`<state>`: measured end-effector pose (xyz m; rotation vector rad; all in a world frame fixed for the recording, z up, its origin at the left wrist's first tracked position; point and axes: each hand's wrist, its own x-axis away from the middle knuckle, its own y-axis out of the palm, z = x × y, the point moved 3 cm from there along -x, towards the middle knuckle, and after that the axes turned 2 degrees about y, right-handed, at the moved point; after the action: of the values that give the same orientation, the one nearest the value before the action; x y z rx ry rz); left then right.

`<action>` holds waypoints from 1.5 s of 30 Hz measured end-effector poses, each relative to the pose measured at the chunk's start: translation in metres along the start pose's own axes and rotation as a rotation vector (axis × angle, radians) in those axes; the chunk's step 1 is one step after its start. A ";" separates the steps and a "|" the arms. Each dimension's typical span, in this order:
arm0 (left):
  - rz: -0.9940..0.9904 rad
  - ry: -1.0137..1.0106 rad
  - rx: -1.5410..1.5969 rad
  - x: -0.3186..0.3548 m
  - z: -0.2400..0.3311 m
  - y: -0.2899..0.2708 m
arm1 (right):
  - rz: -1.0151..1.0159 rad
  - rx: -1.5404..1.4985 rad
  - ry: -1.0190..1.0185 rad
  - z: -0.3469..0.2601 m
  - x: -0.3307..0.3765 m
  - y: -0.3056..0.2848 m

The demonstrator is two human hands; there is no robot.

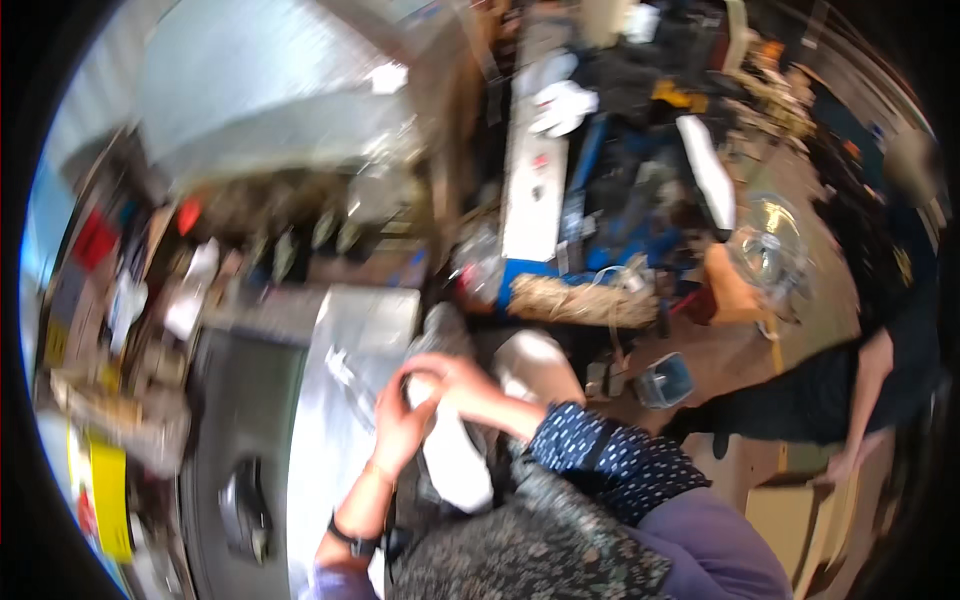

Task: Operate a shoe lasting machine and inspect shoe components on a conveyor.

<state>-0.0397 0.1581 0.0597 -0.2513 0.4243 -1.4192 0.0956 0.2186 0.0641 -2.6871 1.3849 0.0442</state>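
The picture is motion-blurred. My left hand (400, 425) and my right hand (455, 385) meet just below the centre, both closed around a white cloth-like piece (455, 455) that hangs down between them toward my lap. A dark band sits on my left wrist. My right forearm wears a dark blue dotted sleeve (610, 460). The hands are over the edge of a shiny metal sheet (345, 350).
A grey metal surface (245, 400) with a dark object (245, 510) lies to my left. Cluttered shelves stand at far left. Another person in dark clothes (880, 330) bends at the right near a cardboard box (790, 510). A blue frame and tools crowd the floor ahead.
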 end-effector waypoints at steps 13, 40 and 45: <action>-0.121 -0.257 0.721 -0.009 0.007 -0.010 | 0.162 -0.282 0.281 0.018 0.091 -0.005; 0.188 -0.629 0.160 0.056 -0.017 -0.012 | 0.018 -0.268 0.497 0.033 0.083 0.056; -0.090 -0.197 -1.144 0.033 0.018 -0.033 | 0.003 0.086 0.496 0.021 0.081 0.077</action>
<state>-0.0585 0.1199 0.0850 -1.3279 1.0382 -1.0812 0.0811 0.1109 0.0301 -2.7308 1.4593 -0.7076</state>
